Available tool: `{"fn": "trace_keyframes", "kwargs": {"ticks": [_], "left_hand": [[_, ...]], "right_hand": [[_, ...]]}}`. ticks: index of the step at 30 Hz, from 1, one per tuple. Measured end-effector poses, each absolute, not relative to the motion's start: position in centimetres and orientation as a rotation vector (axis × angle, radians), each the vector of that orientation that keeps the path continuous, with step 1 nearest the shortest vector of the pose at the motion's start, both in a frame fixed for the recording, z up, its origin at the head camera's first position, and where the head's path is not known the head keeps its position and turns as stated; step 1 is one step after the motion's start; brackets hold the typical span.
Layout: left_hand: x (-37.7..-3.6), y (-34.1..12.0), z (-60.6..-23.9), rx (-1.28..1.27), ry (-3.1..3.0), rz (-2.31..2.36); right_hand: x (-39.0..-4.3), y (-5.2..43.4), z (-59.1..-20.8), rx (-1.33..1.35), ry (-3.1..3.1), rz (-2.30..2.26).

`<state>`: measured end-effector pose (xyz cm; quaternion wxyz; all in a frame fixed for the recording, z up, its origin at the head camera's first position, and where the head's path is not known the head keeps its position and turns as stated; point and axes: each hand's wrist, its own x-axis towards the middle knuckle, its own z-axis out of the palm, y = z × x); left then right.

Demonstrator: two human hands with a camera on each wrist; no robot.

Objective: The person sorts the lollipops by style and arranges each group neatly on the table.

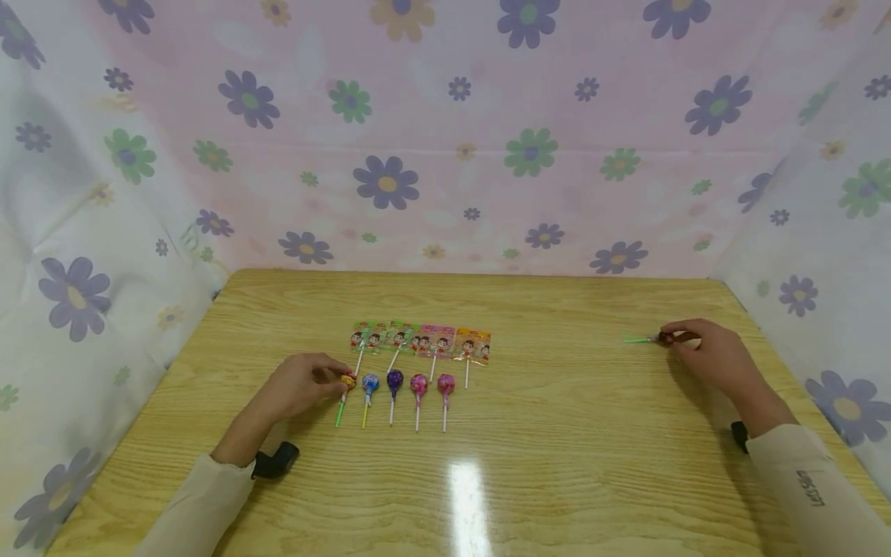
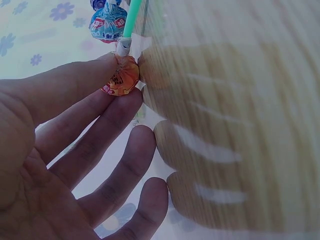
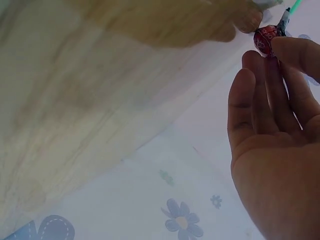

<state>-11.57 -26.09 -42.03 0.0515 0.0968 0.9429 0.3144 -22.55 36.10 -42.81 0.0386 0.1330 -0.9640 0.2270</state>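
A row of several wrapped lollipops lies mid-table: orange point(image 1: 348, 381), blue point(image 1: 370, 381), purple point(image 1: 394, 379) and two pink ones point(image 1: 419, 382) point(image 1: 445, 383). Behind them lies a row of flat packeted lollipops point(image 1: 421, 340). My left hand point(image 1: 306, 385) pinches the orange lollipop point(image 2: 121, 76) with the green stick, at the row's left end on the table. The blue lollipop point(image 2: 107, 22) lies just beyond it. My right hand point(image 1: 706, 354) is far right and pinches a red lollipop point(image 1: 664, 338) point(image 3: 265, 39) with a green stick on the table.
The wooden table point(image 1: 557, 456) is walled on three sides by floral cloth point(image 1: 445, 139). A bright glare patch point(image 1: 468, 495) lies near the front centre. Bare wood stretches between the lollipop rows and my right hand.
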Motion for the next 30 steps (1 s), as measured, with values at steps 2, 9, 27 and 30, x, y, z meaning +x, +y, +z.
{"fn": "trace_keyframes", "kwargs": {"ticks": [2,9,27,30], "left_hand": [[-11.55,-26.09,-42.02,0.295,2.871,0.95],[-11.51,-26.08,-42.03,0.294,2.877,0.937],[-11.67,-26.18,-42.1,0.313,2.882,0.94],[-11.67,-26.16,-42.15,0.307,2.882,0.945]], "right_hand": [[-22.53,36.27,-42.89,0.408,-2.955,0.722],[-22.81,36.58,-42.97,0.344,-3.015,0.748],[-23.08,36.61,-42.89,0.315,-3.06,0.656],[-23.1,36.78,-42.9,0.308,-3.056,0.677]]}}
